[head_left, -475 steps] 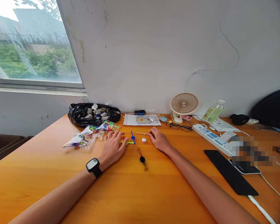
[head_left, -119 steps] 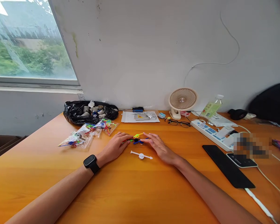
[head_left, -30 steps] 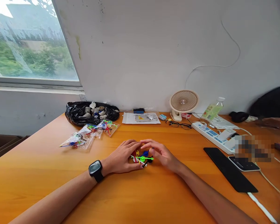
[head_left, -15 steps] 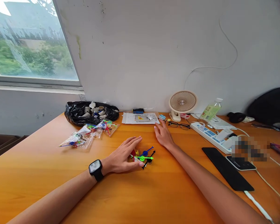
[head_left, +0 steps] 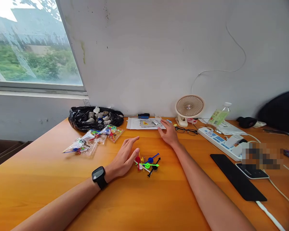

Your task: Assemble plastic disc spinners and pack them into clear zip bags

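Right hand point(head_left: 169, 132) left five spinners point(head_left: 147, 162).

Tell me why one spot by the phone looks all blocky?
Head view: a patch above the phone is covered in blocks, hiding what is there; the window gives soft daylight; the table edges bend from the wide lens.
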Demonstrator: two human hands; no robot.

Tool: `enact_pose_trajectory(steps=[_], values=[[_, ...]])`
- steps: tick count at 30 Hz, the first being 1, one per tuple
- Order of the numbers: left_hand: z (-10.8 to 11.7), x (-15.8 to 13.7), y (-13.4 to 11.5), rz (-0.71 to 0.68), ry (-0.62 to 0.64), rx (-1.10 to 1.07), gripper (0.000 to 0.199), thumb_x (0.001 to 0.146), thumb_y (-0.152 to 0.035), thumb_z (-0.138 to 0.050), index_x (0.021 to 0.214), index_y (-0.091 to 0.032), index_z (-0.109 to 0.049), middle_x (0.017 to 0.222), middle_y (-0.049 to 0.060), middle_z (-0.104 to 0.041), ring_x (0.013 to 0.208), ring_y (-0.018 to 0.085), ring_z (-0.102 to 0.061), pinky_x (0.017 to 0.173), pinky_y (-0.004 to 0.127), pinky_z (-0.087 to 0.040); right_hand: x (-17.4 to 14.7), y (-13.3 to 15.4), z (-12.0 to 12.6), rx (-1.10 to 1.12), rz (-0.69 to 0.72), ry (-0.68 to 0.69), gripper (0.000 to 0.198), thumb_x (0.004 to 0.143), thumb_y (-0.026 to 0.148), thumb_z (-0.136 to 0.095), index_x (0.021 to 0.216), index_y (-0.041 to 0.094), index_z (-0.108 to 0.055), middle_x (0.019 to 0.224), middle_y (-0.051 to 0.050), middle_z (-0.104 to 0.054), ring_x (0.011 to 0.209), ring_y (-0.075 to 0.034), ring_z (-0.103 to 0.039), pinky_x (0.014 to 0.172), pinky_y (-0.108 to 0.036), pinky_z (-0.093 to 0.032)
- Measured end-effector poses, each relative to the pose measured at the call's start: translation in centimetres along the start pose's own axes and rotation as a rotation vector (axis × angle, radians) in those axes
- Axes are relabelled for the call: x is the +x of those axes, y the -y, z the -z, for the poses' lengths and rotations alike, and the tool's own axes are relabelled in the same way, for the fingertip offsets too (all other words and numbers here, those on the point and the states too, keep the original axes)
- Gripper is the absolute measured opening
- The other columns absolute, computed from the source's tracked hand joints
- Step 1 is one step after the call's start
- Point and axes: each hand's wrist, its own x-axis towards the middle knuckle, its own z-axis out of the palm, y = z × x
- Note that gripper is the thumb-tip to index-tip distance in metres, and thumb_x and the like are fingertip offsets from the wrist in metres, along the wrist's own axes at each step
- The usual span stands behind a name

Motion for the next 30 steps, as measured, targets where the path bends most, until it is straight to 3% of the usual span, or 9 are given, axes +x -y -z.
enact_pose_trajectory(steps=[2,4,7,10,14,16,18,25,30], values=[[0.1,0.0,-0.1,-0.036,-0.061,0.025,0.049,0.109,-0.038,-0.046,0.155,-0.024,-0.038,0.154,0.012,-0.05,0.145,0.027,-0.043,0.123,0.048,-0.038,1.7,1.1,1.5,0.072,-0.017,-0.145,0.034,0.091,0.043,-0.065,0.112,0.018,-0.078,0.121,-0.013,-0.076,0.12,-0.034,-0.062,0.109,-0.052,-0.045],[0.5,0.3,-0.5,-0.081,-0.148,0.062,0.051,0.106,-0.035,-0.054,0.154,-0.025,-0.039,0.152,0.013,-0.051,0.143,0.028,-0.045,0.121,0.049,-0.038,3.7,2.6,3.5,0.222,-0.024,-0.163,0.027,0.088,0.042,-0.069,0.096,0.019,-0.078,0.105,-0.012,-0.077,0.106,-0.031,-0.066,0.1,-0.049,-0.05],[1.8,1.6,-1.9,-0.13,-0.293,0.119,0.054,0.102,-0.033,-0.061,0.151,-0.025,-0.041,0.15,0.013,-0.053,0.142,0.029,-0.046,0.121,0.049,-0.037,5.9,5.4,7.1,0.507,-0.124,-0.035,0.025,0.082,0.043,-0.077,0.089,0.018,-0.076,0.089,-0.007,-0.075,0.081,-0.023,-0.068,0.078,-0.038,-0.055],[3.7,4.5,-4.0,-0.108,-0.336,0.125,0.062,0.098,-0.041,-0.068,0.151,-0.023,-0.043,0.154,0.015,-0.05,0.144,0.031,-0.044,0.121,0.05,-0.036,6.5,8.4,10.1,0.68,-0.134,0.181,0.029,0.078,0.043,-0.085,0.092,0.019,-0.076,0.09,-0.005,-0.074,0.082,-0.02,-0.067,0.076,-0.033,-0.053],[6.0,9.5,-6.2,-0.014,-0.059,-0.147,0.054,0.094,-0.055,-0.07,0.134,-0.02,-0.062,0.134,0.013,-0.067,0.115,0.025,-0.066,0.093,0.036,-0.055,6.1,11.4,11.5,0.807,-0.111,0.331,0.033,0.078,0.045,-0.087,0.096,0.02,-0.075,0.088,-0.003,-0.071,0.079,-0.018,-0.066,0.073,-0.031,-0.054],[6.8,11.3,-6.8,0.005,0.09,-0.236,0.045,0.089,-0.055,-0.075,0.113,-0.016,-0.072,0.104,0.01,-0.076,0.09,0.02,-0.07,0.076,0.029,-0.055,5.9,12.2,11.3,0.819,-0.11,0.347,0.036,0.078,0.045,-0.087,0.101,0.021,-0.074,0.088,-0.003,-0.07,0.079,-0.018,-0.067,0.072,-0.031,-0.054],[7.2,12.2,-6.8,0.034,0.13,-0.335,0.041,0.088,-0.052,-0.077,0.104,-0.014,-0.074,0.087,0.007,-0.076,0.078,0.016,-0.069,0.066,0.025,-0.05,5.8,12.4,10.9,0.81,-0.112,0.391,0.04,0.08,0.046,-0.086,0.108,0.021,-0.073,0.087,-0.003,-0.069,0.078,-0.017,-0.065,0.07,-0.03,-0.052],[8.1,12.0,-4.5,0.138,0.162,-0.411,0.041,0.076,-0.044,-0.09,0.101,-0.015,-0.077,0.07,0.002,-0.072,0.064,0.012,-0.064,0.057,0.021,-0.045,5.7,12.3,11.0,0.684,-0.103,0.6,0.032,0.084,0.048,-0.079,0.083,0.018,-0.069,0.072,-0.002,-0.066,0.068,-0.016,-0.058,0.064,-0.029,-0.047],[8.1,11.8,-3.9,0.136,0.394,-0.406,0.032,0.076,-0.041,-0.088,0.091,-0.014,-0.078,0.076,0.007,-0.078,0.067,0.014,-0.07,0.06,0.021,-0.048,5.5,13.0,11.2,0.584,-0.007,0.728,0.037,0.087,0.056,-0.074,0.089,0.019,-0.07,0.084,-0.004,-0.069,0.078,-0.017,-0.06,0.069,-0.029,-0.047]])
